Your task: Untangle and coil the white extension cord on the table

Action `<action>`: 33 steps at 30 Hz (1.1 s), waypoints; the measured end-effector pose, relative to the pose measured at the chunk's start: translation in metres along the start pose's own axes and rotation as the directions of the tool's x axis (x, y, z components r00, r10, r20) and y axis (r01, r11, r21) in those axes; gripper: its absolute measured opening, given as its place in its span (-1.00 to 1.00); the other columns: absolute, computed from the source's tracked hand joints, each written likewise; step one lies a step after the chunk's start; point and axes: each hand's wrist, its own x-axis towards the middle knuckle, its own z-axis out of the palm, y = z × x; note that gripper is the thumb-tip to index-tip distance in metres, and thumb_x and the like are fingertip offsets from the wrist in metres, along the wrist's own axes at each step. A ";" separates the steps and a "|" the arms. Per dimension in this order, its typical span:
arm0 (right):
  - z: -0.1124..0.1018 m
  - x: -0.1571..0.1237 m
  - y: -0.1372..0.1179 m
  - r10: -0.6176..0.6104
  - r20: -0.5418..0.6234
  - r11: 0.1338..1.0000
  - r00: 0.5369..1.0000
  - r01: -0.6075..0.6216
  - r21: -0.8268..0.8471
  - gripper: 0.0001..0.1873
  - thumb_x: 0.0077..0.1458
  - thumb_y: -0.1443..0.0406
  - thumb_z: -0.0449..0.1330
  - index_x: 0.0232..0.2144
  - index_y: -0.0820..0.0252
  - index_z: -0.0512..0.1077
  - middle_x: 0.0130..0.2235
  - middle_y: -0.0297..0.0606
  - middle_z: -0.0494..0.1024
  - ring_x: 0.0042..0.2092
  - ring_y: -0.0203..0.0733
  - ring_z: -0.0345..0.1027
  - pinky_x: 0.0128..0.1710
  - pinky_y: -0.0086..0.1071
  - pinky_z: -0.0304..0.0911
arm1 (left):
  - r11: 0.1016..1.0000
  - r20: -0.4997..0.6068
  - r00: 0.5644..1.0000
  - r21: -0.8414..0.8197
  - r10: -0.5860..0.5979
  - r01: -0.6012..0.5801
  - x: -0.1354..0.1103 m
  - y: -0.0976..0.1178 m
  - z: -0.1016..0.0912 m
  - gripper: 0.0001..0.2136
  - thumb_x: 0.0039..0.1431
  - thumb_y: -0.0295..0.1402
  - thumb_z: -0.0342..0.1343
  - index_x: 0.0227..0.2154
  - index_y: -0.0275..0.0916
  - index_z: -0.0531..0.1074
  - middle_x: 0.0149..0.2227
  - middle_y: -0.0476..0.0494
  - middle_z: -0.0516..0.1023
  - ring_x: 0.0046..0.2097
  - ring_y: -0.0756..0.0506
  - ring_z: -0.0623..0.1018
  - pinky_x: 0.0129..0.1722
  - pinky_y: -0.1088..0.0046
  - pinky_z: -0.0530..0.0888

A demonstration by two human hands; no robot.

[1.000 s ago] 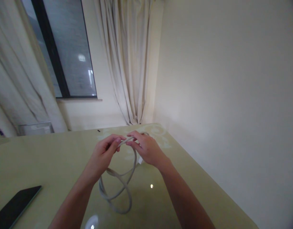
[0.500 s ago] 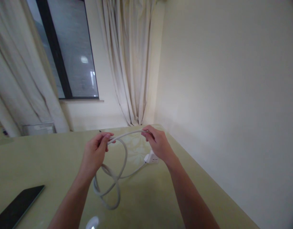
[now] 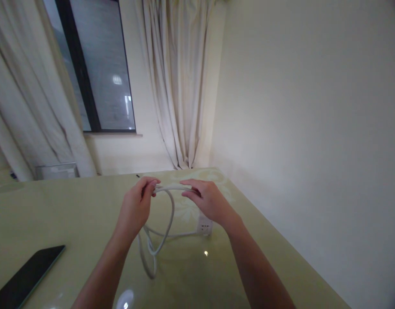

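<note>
While the cord is pinched between the thumb and forefinger of the left hand, its far part is let in between the thumb and forefinger of the right hand, whose tips are parted. A short, slightly bowed stretch is held between the hands above the tabletop; below the left hand the rest is hung in loops, and whether the tabletop is touched by them cannot be told. With the loops taken as the clock's centre, the left hand is seen at eleven o'clock, the right between one and two. Between two and three, a white socket is partly hidden by the right hand, and the cord is run to it. Well apart, between eight and nine, a dark slab is laid flat.
</note>
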 end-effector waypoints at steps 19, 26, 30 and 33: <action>0.003 -0.005 -0.029 0.098 0.156 0.951 0.983 -0.046 -0.304 -0.75 0.40 0.25 0.15 -0.27 0.18 0.59 -0.30 -0.24 0.56 -0.25 -0.21 0.41 -0.22 -0.36 0.15 | 0.909 0.043 0.984 0.379 0.172 -0.176 -0.019 0.034 0.020 -0.69 0.44 -0.21 -0.10 -0.15 -0.13 0.55 -0.24 -0.11 0.69 -0.17 -0.20 0.63 -0.16 0.30 0.35; 0.013 -0.002 -0.004 0.078 0.153 0.985 0.985 -0.101 0.142 -0.96 0.30 0.34 0.21 -0.18 0.17 0.42 -0.22 -0.27 0.59 -0.16 -0.20 0.47 -0.14 -0.34 0.29 | 0.997 -0.160 0.987 0.081 -0.003 0.016 -0.006 0.016 -0.007 -0.71 0.39 -0.14 -0.03 -0.16 -0.16 0.54 -0.40 -0.03 0.57 -0.32 -0.12 0.55 -0.29 0.39 0.39; 0.019 -0.003 0.005 0.107 0.267 0.922 0.958 -0.196 0.334 -0.49 0.20 0.08 0.35 0.09 0.12 0.35 -0.17 -0.25 0.59 -0.20 -0.19 0.48 -0.23 -0.36 0.32 | 0.989 -0.254 0.964 -0.137 -0.084 0.050 0.005 -0.008 -0.016 -0.71 0.33 -0.10 0.05 -0.19 -0.19 0.55 -0.40 -0.01 0.53 -0.31 -0.08 0.52 -0.29 0.43 0.39; 0.019 -0.002 0.003 0.101 0.250 0.968 0.963 -0.153 0.199 -0.50 0.12 0.06 0.41 0.02 0.13 0.42 -0.26 -0.34 0.54 -0.26 -0.22 0.41 -0.28 -0.40 0.20 | 0.968 -0.256 0.955 -0.234 -0.146 0.086 0.007 -0.018 -0.013 -0.68 0.31 -0.06 0.08 -0.17 -0.20 0.56 -0.40 -0.01 0.55 -0.37 -0.05 0.47 -0.37 0.45 0.37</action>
